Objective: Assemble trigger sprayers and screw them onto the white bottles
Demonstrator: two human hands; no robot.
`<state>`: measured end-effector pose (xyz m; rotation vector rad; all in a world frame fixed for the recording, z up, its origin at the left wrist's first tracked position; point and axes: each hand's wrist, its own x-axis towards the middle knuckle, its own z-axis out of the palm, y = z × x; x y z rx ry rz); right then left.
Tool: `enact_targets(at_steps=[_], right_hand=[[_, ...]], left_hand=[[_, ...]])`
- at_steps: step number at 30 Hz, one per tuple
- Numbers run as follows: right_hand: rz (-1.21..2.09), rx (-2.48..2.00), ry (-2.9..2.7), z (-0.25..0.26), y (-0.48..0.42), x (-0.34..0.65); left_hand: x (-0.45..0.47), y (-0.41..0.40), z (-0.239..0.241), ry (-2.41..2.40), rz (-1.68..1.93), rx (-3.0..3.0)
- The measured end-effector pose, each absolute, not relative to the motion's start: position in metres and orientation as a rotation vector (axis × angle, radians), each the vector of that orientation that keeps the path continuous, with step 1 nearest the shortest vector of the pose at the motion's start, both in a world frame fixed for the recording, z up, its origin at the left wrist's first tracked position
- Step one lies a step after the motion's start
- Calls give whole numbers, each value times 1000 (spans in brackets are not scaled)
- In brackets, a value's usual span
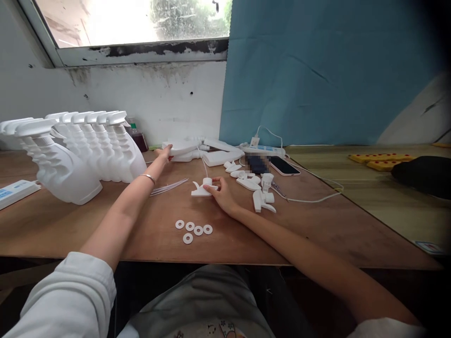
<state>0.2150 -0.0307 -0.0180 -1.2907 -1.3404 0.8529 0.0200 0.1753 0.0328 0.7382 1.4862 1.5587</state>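
My right hand [221, 193] is closed on a white trigger spray head [201, 188], which lies upside down low over the table with its cap upward. A thin dip tube [205, 168] rises from that cap. Further back, my left hand [165, 153] grips the near end of a white plastic bottle [181, 148] lying on its side; some of its fingers are hidden. More bottles [221, 157] lie beside it. Several loose spray heads [249, 182] are to the right of my right hand. Loose thin tubes [169, 187] rest below my left forearm's far side.
Several flat white washers [198, 230] lie near the front edge. At left stand bottles with spray heads fitted [66, 169], near a power strip [16, 192]. A phone [284, 165], a white cable [317, 201] and another power strip [268, 150] are at back right.
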Motion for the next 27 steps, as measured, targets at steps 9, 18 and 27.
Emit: enact_targets(at_steps=[9, 18, 27], right_hand=[[473, -779, -892, 22, -22, 252], [677, -556, -596, 51, -8, 299], [755, -612, -572, 48, 3, 325]], left_hand=[[7, 75, 25, 1000, 1598, 458], [-27, 32, 16, 780, 1784, 602], [-27, 27, 14, 763, 1814, 668]])
